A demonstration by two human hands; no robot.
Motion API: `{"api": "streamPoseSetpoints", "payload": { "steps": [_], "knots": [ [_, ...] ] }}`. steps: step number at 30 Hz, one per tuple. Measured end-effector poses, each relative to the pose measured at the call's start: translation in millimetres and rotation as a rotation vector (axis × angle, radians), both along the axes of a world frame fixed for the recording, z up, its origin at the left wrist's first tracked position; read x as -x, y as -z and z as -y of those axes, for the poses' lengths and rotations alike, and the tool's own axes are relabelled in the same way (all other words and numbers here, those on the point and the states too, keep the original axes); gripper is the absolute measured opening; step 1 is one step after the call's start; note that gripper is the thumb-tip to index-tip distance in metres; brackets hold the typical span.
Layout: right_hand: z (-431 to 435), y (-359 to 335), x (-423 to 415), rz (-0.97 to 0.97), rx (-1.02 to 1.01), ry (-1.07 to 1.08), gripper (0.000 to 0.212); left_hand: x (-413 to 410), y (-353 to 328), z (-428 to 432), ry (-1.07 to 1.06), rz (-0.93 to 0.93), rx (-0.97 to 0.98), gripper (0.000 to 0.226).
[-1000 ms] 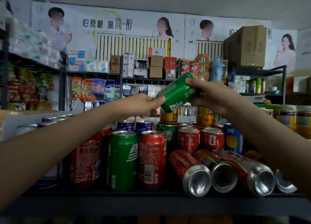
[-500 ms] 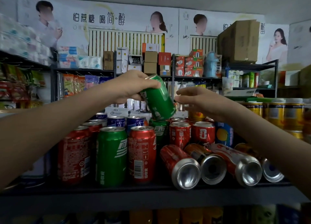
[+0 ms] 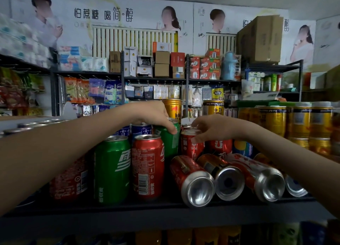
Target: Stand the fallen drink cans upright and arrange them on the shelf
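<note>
Green can [image 3: 169, 145] vert., top up, in left hand [image 3: 151, 114].

a large cardboard box [image 3: 261, 40] and blue flask [image 3: 229, 66] sit on far racks [image 3: 154, 78].

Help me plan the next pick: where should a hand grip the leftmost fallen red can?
Grip the red can round its middle, from above: it lies on its side, base facing the shelf edge, upper side bare, neighbour can crowding its right.
</note>
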State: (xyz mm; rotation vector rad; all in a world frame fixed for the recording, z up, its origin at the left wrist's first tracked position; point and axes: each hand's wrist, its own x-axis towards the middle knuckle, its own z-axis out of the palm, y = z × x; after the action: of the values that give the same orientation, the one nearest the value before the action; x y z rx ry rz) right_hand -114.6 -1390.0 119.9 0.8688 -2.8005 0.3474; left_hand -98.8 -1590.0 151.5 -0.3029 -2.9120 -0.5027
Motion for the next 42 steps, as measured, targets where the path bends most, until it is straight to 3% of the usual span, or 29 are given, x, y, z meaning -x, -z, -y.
{"api": "streamPoseSetpoints", "payload": {
  "steps": [3, 8, 13, 22, 28, 37, 40, 42],
  "knots": [
    [2, 2, 4, -0.016, -0.025, 0.014, 0.065, 8, 5, -4, 0.002, 0.058, 0.088, 0.043],
    [6, 4, 10, -0.039, -0.058, 0.019, 0.061, 18, 8, -7, -0.017, 0.098, 0.226, 0.062],
    [10, 4, 14, -0.027, -0.062, 0.02, 0.053, 15, 5, -9, -0.003, 0.127, 0.333, 0.064],
    [11, 9, 21, -0.026, 0.128, -0.039, 0.06, 10, 4, 2, 0.043, 0.081, 0.389, 0.062],
    [5, -6, 9, -0.088, 0.285, -0.067, 0.04, 8, 4, 4, 0.106, 0.025, 0.288, 0.057],
    [-8, -30, -9, -0.118, 0.794, -0.015, 0.036, -6, 5, -2, 0.157, -0.134, 0.17, 0.05],
    [-12, -36, -24, 0.042, 1.106, -0.083, 0.032, -10, 3, -7, 0.212, -0.3, -0.185, 0.035],
    [-15, -41, -32, 0.165, 1.347, -0.139, 0.035, -15, -2, -9, 0.248, -0.307, -0.429, 0.043]
  ]
}}
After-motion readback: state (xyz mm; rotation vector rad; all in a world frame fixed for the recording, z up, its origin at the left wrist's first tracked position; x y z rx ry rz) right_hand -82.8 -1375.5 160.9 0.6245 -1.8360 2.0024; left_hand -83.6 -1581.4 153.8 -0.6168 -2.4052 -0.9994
